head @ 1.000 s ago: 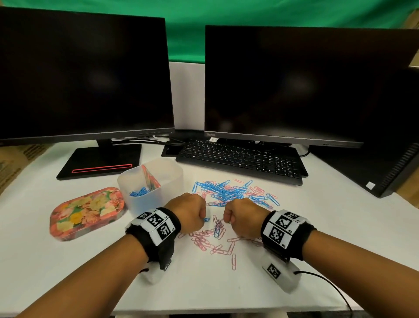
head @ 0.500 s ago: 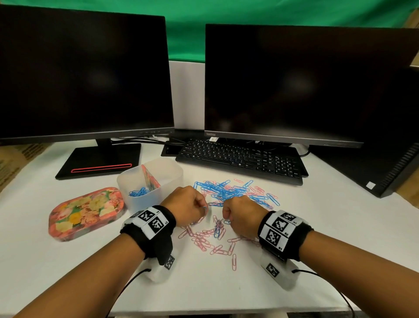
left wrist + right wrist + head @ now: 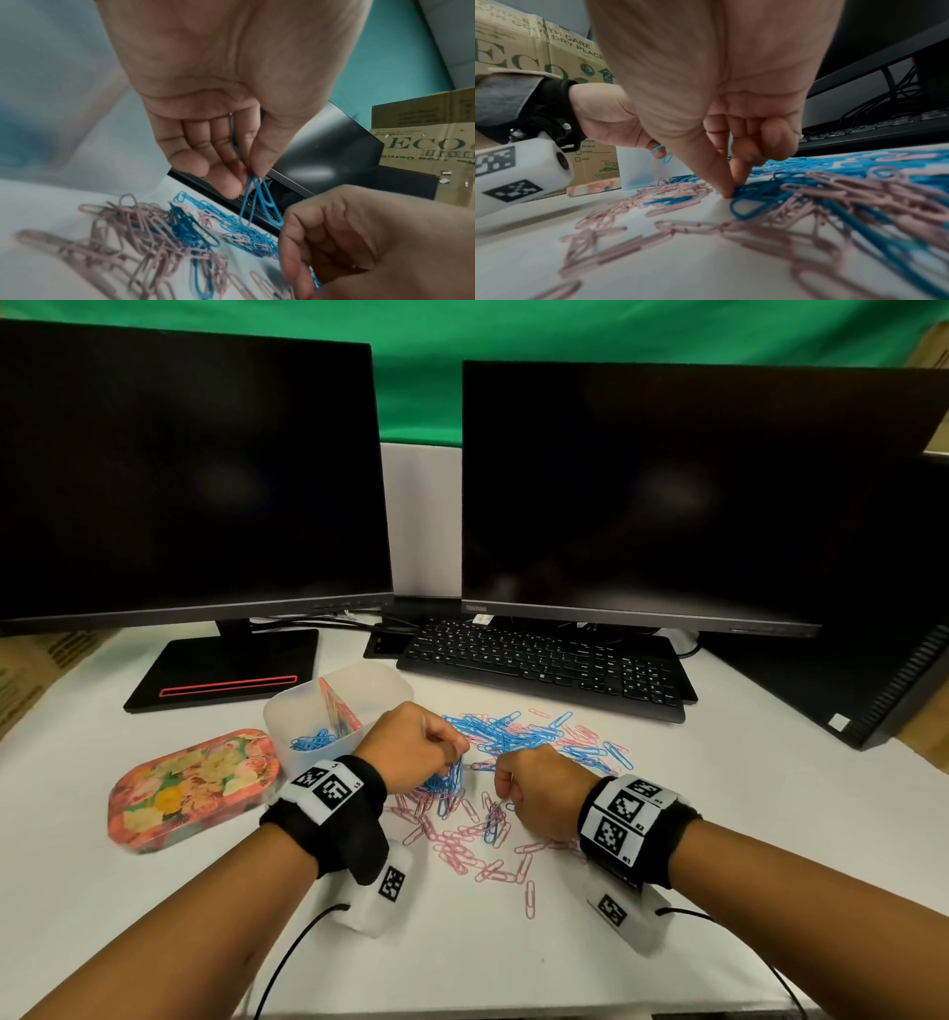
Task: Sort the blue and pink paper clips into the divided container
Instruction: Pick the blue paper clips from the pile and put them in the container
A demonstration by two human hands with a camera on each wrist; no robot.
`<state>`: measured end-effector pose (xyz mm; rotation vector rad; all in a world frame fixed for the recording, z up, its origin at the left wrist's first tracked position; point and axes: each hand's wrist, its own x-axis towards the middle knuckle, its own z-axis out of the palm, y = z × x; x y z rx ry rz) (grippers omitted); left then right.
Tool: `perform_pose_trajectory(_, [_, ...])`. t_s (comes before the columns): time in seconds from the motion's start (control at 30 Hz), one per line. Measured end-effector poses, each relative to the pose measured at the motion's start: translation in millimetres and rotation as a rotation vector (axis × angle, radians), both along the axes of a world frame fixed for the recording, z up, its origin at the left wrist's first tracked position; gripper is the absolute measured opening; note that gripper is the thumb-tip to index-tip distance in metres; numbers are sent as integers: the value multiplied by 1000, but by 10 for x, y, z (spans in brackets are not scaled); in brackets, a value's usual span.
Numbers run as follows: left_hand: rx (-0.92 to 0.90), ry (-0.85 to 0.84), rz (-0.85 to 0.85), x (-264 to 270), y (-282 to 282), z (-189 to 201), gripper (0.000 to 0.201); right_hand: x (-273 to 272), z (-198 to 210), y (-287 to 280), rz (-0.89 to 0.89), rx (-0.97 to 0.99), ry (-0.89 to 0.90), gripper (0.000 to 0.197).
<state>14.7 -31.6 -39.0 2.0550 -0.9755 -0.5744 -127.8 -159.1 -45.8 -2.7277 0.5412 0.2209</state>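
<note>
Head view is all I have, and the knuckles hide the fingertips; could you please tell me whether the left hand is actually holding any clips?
Observer: Yes. In the left wrist view the left hand pinches a few blue clips between thumb and forefinger, and they dangle above the pile.
Operator: Thank you. Is anything pink caught in that pinch?
Observer: No, only blue shows there.
Operator: And the right hand?
Observer: In the right wrist view the right hand has its thumb and forefinger tips together at the end of a blue clip lying flat on the table. I cannot tell whether it is gripped.
</note>
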Motion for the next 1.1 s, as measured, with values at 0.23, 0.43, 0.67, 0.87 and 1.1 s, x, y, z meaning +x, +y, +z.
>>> perform_pose_trajectory(0.23, [-55,138,56,-35,10,14,25,23,24,-16,22,11,88,33])
perform_pose_trajectory(0.43, [-101,478,109,-96,-17,17,20,-8,-6,-53,24,3,104,28])
perform_pose_trajectory(0.67, [195,37,-44,-297,-58,-64,20,-33,33,-99,-36,61,-16,27])
perform_pose_trajectory(0.87, [512,-359,-197,-518,-83,-135,33,-59,117,-191,-66,116,-214,17])
perform_pose_trajectory(1.1, [540,-412,-189,-487,-100,-126,19,-93,189,-268,-84,158,-336,13])
